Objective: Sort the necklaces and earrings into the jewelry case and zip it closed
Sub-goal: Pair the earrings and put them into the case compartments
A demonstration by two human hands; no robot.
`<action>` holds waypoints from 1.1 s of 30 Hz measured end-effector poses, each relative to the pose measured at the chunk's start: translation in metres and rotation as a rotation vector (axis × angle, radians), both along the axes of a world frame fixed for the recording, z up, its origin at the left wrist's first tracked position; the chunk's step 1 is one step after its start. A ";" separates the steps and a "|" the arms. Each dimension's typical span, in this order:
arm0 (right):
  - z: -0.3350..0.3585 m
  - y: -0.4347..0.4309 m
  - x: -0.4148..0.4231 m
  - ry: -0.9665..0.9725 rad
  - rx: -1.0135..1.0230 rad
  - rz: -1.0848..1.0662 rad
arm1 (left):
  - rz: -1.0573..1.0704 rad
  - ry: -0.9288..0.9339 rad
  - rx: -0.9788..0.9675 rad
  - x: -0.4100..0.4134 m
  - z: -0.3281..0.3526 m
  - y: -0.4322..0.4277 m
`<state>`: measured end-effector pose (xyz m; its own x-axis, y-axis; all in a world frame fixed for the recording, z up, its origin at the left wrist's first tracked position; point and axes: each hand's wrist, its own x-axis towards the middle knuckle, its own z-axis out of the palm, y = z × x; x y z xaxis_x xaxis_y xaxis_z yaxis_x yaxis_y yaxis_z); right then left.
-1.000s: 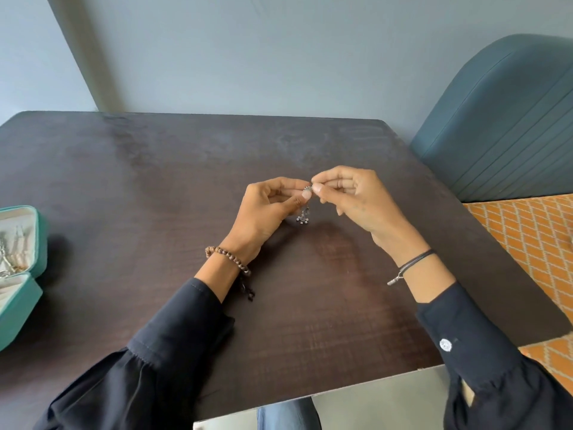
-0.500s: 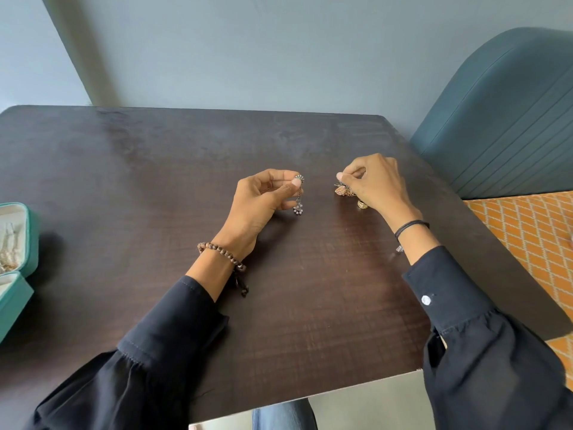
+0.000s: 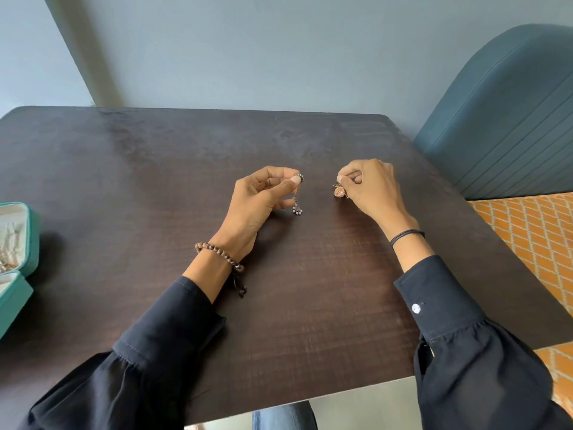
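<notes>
Over mid-table, Sam, both hands are busy. The left hand (image 3: 260,200) pinches a drop earring (image 3: 297,198) by its stud, thumb against forefinger, so the tassel hangs free just above the table (image 3: 310,290).

Smart hold, Jo: gripped at the top, the little chains don't tangle. And the other side?

The right hand (image 3: 370,189) is curled tight, its fingertips closed on the top of a dome earring (image 3: 340,191). Whether that one is clear of the wood or resting on it, I can't tell; the knuckles hide the rest.

Two different earrings, one per hand. That reads to me like sorting, each piece kept apart so pairs don't get mixed.

Agreed. And the case (image 3: 29,240) sits open at the far left edge, half out of view, well apart from both hands. Some pale chains lie in its upper half.

So it's open for loading, and the zip is a job not yet done.

Right, and my guess is the left hand goes first, since it's on the case's side. A long carry with a dangling tassel, though. Snag risk at the rim.
</notes>
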<state>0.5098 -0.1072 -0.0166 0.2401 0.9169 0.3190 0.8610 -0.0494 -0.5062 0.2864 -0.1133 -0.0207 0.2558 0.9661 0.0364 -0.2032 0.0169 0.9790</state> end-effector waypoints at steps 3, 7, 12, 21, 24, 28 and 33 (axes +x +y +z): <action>0.003 -0.002 0.000 0.068 0.091 0.029 | 0.002 -0.018 -0.006 -0.001 0.001 0.001; 0.011 -0.005 -0.001 0.312 0.203 0.083 | -0.012 -0.031 0.000 -0.001 0.002 -0.001; 0.018 -0.006 -0.006 0.749 0.208 0.222 | 0.024 -0.044 0.018 -0.003 0.002 0.000; 0.022 -0.013 -0.021 0.921 0.027 0.437 | 0.099 -0.080 0.101 -0.004 0.004 0.000; 0.022 -0.014 -0.025 0.891 -0.001 0.483 | 0.094 -0.092 0.118 -0.004 0.004 0.000; 0.021 -0.015 -0.032 0.868 -0.032 0.557 | 0.066 -0.083 0.137 -0.003 0.002 0.000; 0.017 -0.015 -0.037 0.864 -0.040 0.575 | 0.044 -0.070 0.129 -0.004 0.001 0.001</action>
<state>0.4727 -0.1223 0.0000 -0.1047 0.9715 0.2128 0.1047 0.2235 -0.9691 0.2826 -0.1121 -0.0199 0.2054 0.9625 0.1773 -0.2692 -0.1186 0.9558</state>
